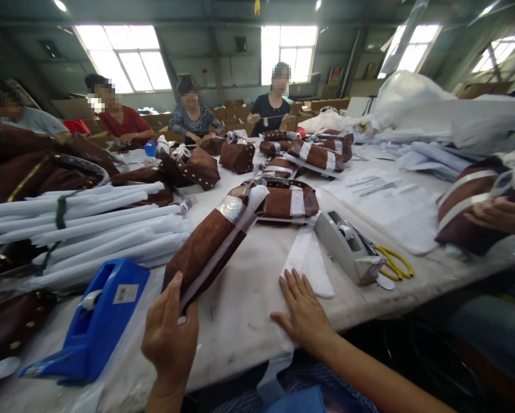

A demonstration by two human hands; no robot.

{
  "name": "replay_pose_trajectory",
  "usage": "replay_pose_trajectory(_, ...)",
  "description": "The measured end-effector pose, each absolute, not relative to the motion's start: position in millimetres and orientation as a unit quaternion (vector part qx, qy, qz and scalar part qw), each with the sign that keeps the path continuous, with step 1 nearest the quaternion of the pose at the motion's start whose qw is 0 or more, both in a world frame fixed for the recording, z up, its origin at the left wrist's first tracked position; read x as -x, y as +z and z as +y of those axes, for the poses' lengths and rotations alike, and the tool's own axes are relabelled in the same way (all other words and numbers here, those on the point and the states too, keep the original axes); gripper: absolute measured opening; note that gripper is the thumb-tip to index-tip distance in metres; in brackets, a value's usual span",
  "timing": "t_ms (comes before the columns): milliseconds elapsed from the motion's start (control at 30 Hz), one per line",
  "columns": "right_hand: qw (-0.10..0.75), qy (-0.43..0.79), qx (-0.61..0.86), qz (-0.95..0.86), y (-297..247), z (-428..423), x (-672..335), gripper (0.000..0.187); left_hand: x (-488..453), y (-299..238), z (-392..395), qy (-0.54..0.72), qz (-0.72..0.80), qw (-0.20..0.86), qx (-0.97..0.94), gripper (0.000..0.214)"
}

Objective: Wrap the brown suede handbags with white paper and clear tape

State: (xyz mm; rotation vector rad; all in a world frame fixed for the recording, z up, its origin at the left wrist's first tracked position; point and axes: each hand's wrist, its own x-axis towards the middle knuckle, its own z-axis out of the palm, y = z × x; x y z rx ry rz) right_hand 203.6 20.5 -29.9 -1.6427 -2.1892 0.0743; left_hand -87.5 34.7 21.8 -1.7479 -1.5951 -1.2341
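Observation:
My left hand (171,327) grips the near end of a brown handbag (210,244), its thumb and fingers on either side. The bag is tilted, its far end by another brown bag (283,203) with a pale wrapped band. Clear wrap covers the handle at the far end. Flat on the white table, fingers spread, lies my right hand (303,310). Its fingertips reach the lower edge of a folded white paper strip (307,261). A grey tape dispenser (347,246) stands just beyond that strip.
At left are a blue tape dispenser (98,321) and a bundle of white paper rolls (111,229). Yellow-handled scissors (393,263) lie right of the grey dispenser. Several brown bags fill the table's middle. At right another person's hand (502,215) holds a bag (464,201). Several people work opposite.

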Motion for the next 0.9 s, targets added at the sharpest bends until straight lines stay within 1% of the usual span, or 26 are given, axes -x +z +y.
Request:
replay_pose_trajectory(133,0.163,0.056,0.542,-0.823,-42,-11,-183,0.083,90,21,36,-0.459,-0.576,0.241,0.632,0.073)
replay_pose_trajectory(233,0.141,0.084,0.460,-0.873,-30,-18,-181,0.083,91,20,37,-0.459,-0.578,0.237,0.632,0.073)
replay_pose_trajectory(300,0.146,0.071,0.430,-0.888,-21,-11,-188,0.082,92,20,37,-0.459,-0.576,0.233,0.635,0.074)
replay_pose_trajectory(400,0.174,-0.002,0.534,-0.828,-17,4,-203,0.082,92,21,35,-0.463,-0.574,0.226,0.636,0.073)
replay_pose_trajectory(467,0.172,-0.028,0.580,-0.796,-22,7,-209,0.082,92,21,35,-0.469,-0.572,0.221,0.635,0.073)
replay_pose_trajectory(500,0.166,-0.028,0.579,-0.797,-26,5,-210,0.079,92,21,35,-0.473,-0.570,0.220,0.635,0.073)
replay_pose_trajectory(567,0.162,-0.022,0.563,-0.810,-34,-1,-206,0.064,92,21,35,-0.479,-0.567,0.221,0.633,0.073)
replay_pose_trajectory(633,0.173,-0.019,0.544,-0.821,-39,-10,-199,0.049,92,20,35,-0.478,-0.566,0.223,0.634,0.073)
replay_pose_trajectory(667,0.181,-0.013,0.528,-0.830,-40,-14,-195,0.046,93,20,35,-0.477,-0.565,0.225,0.635,0.073)
replay_pose_trajectory(800,0.186,0.068,0.407,-0.892,-28,-22,-188,0.047,94,21,35,-0.472,-0.563,0.225,0.640,0.074)
replay_pose_trajectory(900,0.187,0.134,0.360,-0.904,-6,-16,-188,0.059,94,22,35,-0.469,-0.564,0.224,0.642,0.073)
